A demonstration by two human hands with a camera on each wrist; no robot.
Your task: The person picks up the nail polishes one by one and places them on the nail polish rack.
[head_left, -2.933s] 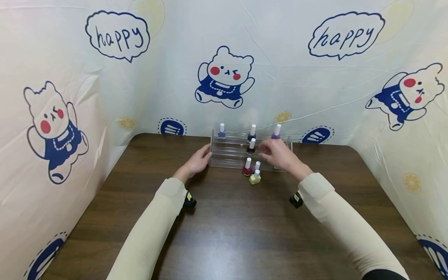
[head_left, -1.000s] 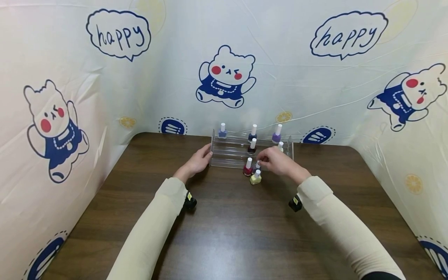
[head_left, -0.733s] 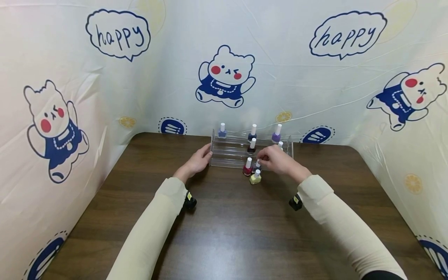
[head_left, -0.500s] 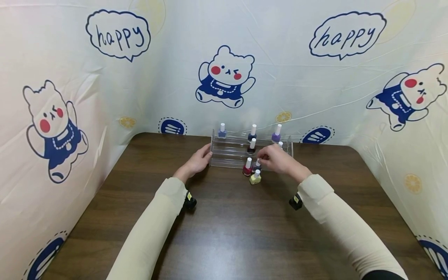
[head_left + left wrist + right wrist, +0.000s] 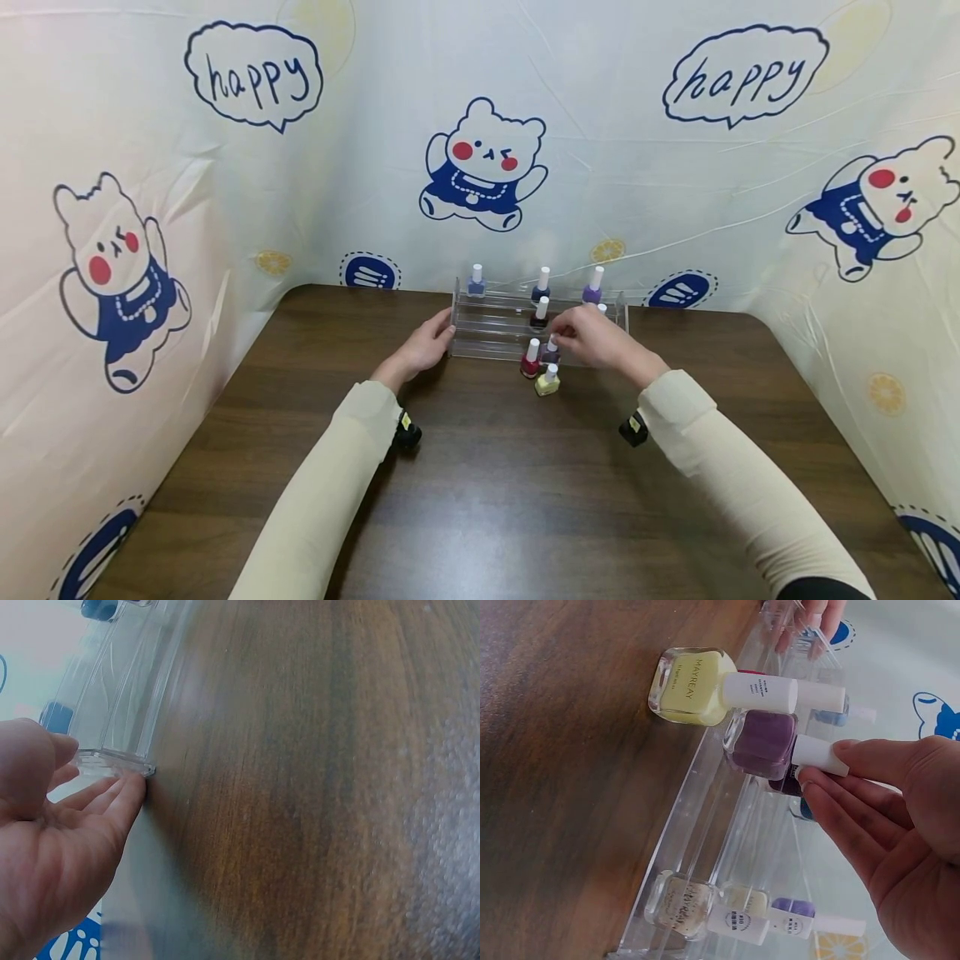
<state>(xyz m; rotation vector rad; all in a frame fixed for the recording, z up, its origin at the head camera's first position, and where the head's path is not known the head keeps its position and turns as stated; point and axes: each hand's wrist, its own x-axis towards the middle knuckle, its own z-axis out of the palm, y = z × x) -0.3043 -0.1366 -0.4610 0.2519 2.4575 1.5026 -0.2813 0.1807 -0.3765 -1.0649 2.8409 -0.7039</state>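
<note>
My right hand [image 5: 592, 333] pinches the white cap of a purple nail polish bottle [image 5: 763, 742] between thumb and fingertips. The bottle is upright, at the front of a clear tiered acrylic rack [image 5: 487, 348]. Beside it on the table stand a red nail polish bottle [image 5: 529, 364] and a yellow nail polish bottle [image 5: 547, 384]. My left hand [image 5: 423, 343] rests with extended fingers against the rack's left end; the left wrist view shows the fingertips touching the end panel.
The rack bears a light blue bottle [image 5: 476, 285], a dark blue bottle [image 5: 540, 292], a violet bottle [image 5: 592, 294], a near-black bottle [image 5: 538, 319] and, at the right end, a speckled beige bottle [image 5: 682, 906] and a pale bottle [image 5: 745, 897]. A printed curtain stands behind the wooden table [image 5: 480, 500].
My right hand has moved from the rack's right part to the purple bottle, taken its cap and raised it slightly. A white-capped bottle now shows at the middle tier's right. The left hand stays put.
</note>
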